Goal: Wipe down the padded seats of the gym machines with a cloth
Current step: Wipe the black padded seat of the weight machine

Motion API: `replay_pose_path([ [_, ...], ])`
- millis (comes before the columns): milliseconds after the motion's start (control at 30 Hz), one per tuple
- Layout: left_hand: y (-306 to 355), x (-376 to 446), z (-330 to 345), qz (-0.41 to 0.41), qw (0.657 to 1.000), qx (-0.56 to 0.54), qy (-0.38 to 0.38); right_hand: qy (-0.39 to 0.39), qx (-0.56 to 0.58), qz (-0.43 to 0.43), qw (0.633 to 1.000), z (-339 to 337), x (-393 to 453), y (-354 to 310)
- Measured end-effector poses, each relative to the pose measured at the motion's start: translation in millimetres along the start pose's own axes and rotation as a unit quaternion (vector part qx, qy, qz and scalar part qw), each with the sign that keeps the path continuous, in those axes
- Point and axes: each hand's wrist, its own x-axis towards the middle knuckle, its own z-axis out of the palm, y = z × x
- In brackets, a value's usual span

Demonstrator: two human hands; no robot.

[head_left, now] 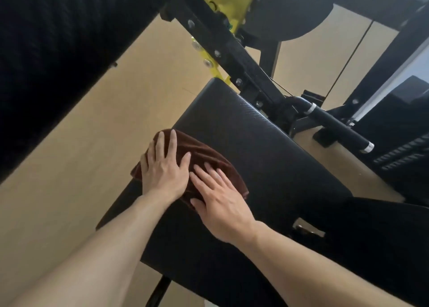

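A black padded seat [262, 148] of a gym machine slopes across the middle of the view. A dark brown cloth [204, 151] lies on its left edge, partly hanging over the side. My left hand [164, 167] presses flat on the cloth's left part with fingers spread. My right hand [218, 197] lies flat on the cloth's right part, fingers together and pointing up-left. Both palms hold the cloth down against the pad; neither hand is curled around it.
A black and yellow machine frame [222, 46] with bolts runs diagonally behind the seat. A black foam-covered handle [339, 125] sticks out at the right. A large black pad [58, 51] fills the upper left. Tan floor [81, 167] lies to the left.
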Motion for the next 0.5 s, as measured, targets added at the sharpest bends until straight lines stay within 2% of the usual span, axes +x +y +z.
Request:
replay_pose_path([
  [133, -2, 2, 23, 0.022, 0.995, 0.021, 0.099, 0.046, -0.059, 0.017, 0.997, 40, 4, 7],
  [200, 2, 6, 29, 0.016, 0.992, 0.024, 0.124, 0.082, -0.087, 0.009, 0.993, 46, 8, 14],
  [500, 30, 38, 24, 0.016, 0.991, 0.014, 0.132, 0.123, -0.143, -0.021, 0.982, 28, 36, 45],
])
